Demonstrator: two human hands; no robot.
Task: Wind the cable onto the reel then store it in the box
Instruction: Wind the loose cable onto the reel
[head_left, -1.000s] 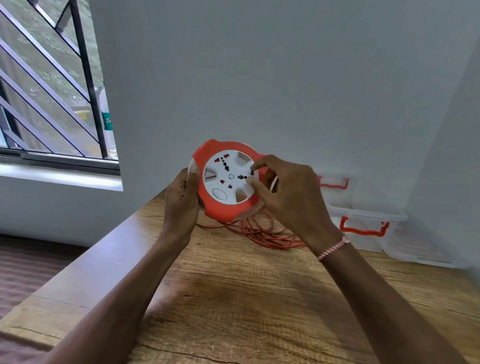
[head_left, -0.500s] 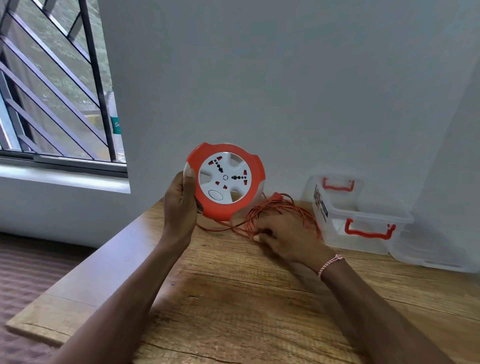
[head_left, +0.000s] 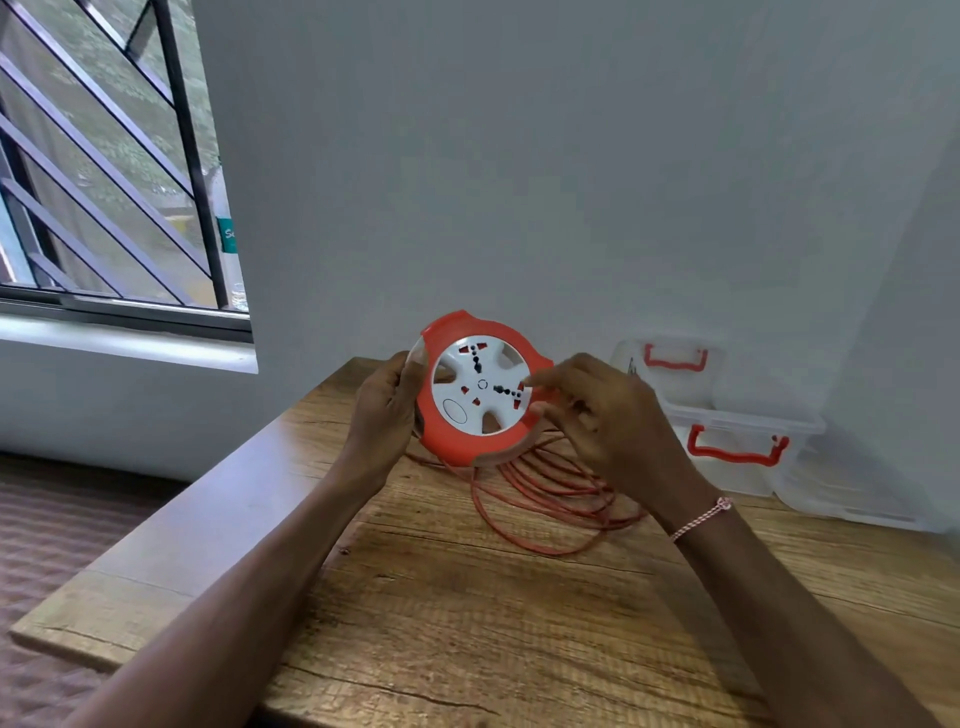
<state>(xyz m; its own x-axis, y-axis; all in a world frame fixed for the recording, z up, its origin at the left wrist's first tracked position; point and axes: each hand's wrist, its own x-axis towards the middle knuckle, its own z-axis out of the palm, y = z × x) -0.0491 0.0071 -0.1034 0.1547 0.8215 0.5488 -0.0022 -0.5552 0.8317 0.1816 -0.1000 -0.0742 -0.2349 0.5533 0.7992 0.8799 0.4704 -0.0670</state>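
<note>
Two hands at reel (head_left: 480, 387), left grip (head_left: 387, 402) clasping its rim, right grip (head_left: 597, 410) fingers loose at opposite edge, cable (head_left: 545, 493) beneath

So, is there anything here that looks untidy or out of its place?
Only the orange cable: most of it lies in loose loops on the wooden table, not yet wound on the reel. The left hand holds the reel upright, the right hand is at its edge. The clear box looks fine.

The scene is viewed from a single head-worn camera, aimed forward and down, close over the brown wood-grain worktop (head_left: 467, 623) toward the grey wall (head_left: 519, 156).
</note>
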